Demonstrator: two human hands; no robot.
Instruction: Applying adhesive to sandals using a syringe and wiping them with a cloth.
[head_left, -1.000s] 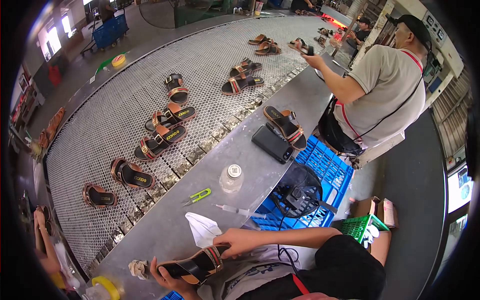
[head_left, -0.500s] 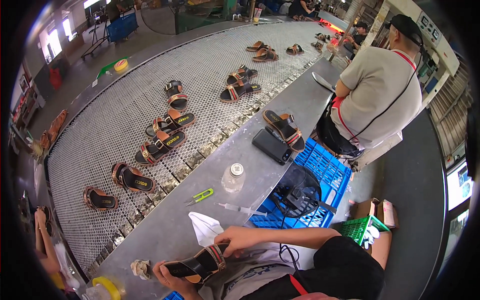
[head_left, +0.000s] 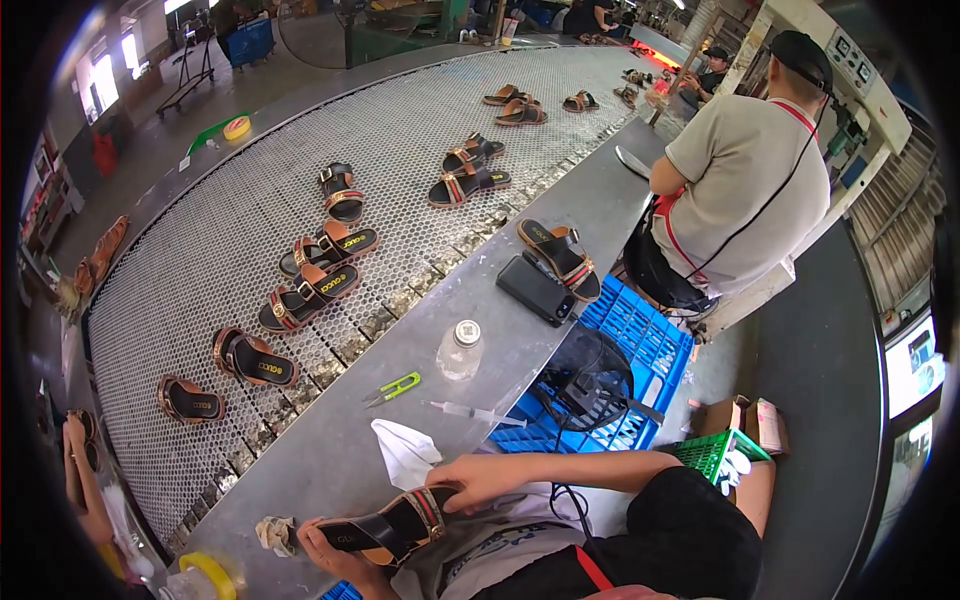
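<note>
I hold a black and brown slide sandal [head_left: 399,530] with a buckled strap and a red-and-green striped strap, low in front of my body. My left hand [head_left: 335,553] is closed round the end with the printed insole. At the other end my right hand [head_left: 482,482] grips the sole edge beside the striped strap. On the metal bench, just beyond my hands, lies a white cloth [head_left: 404,455]. A crumpled brownish wad [head_left: 276,536] is near my left hand. Further off are a syringe [head_left: 470,412], green thread snips [head_left: 394,389] and a clear bottle [head_left: 460,352].
Several similar sandals [head_left: 310,298] sit on the mesh conveyor [head_left: 235,240] beyond the bench [head_left: 330,420]. Another sandal [head_left: 560,258] lies by a black case [head_left: 536,288]. A fan [head_left: 588,380] and blue crate [head_left: 640,330] stand to the right. A co-worker [head_left: 745,190] sits ahead.
The whole view has shifted slightly, so bench things and conveyor sandals appear a little further left. Both hands keep hold of the same sandal, with hardly any movement.
</note>
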